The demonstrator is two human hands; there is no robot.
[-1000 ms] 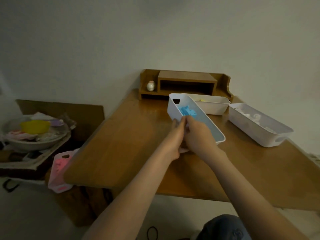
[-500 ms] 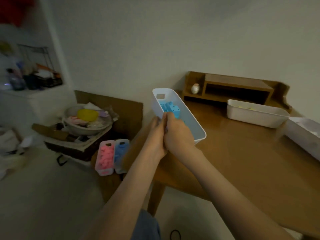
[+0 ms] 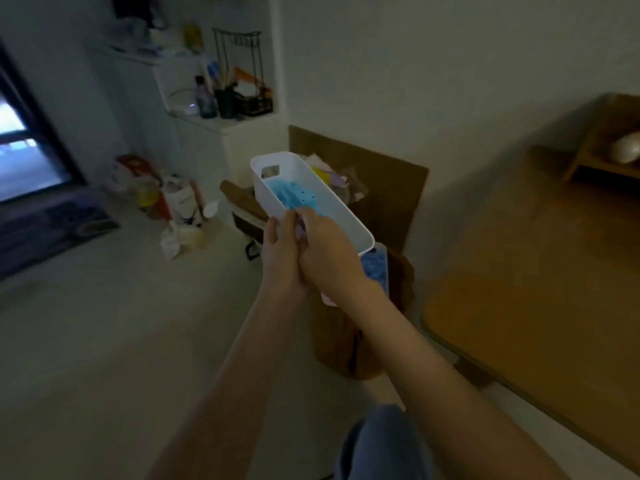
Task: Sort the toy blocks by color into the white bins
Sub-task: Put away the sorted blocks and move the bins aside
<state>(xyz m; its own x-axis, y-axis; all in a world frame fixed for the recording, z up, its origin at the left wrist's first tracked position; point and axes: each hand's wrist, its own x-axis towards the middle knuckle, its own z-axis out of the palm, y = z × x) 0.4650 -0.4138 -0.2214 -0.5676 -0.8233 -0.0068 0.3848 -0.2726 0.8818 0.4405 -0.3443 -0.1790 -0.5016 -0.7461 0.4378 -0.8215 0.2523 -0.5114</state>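
Far left: a dark-framed window (image 3: 24, 147) with a dark, patterned floor mat (image 3: 55, 220) below it. The floor is pale and smooth.

Left of centre: a white wall shelf (image 3: 221, 121) carries a dark bottle, a dark cup of utensils and a black wire rack (image 3: 239, 60). Below it on the floor stands a cluster of bags and containers (image 3: 173, 199); the print on the white bag is too blurred to read.

Centre: the white bin (image 3: 341, 213) is rigid, smooth plastic, long, with rounded corners and a slot handle in its far end wall. It is held in the air, clear of the table, tilted with the far end higher. Blue toy blocks (image 3: 298, 197) with studded tops lie inside against the far end.

The left hand (image 3: 280, 251) and right hand (image 3: 329, 254) sit pressed together at the bin's near end. Both grip it — the left hand's fingers wrap the near wall and the right thumb hooks over the rim.

Behind the bin leans a flat sheet of brown cardboard (image 3: 384, 178). Just below the bin's near corner a small tray of blue pieces (image 3: 375, 268) rests on a brown, creased support (image 3: 346, 341). A knee in blue denim (image 3: 384, 441) shows at the bottom edge.

Right: a wooden table (image 3: 536, 289) with a glossy top and rounded corner. At its back stands a wooden organiser (image 3: 613, 126) holding a pale egg-shaped object (image 3: 627, 147).
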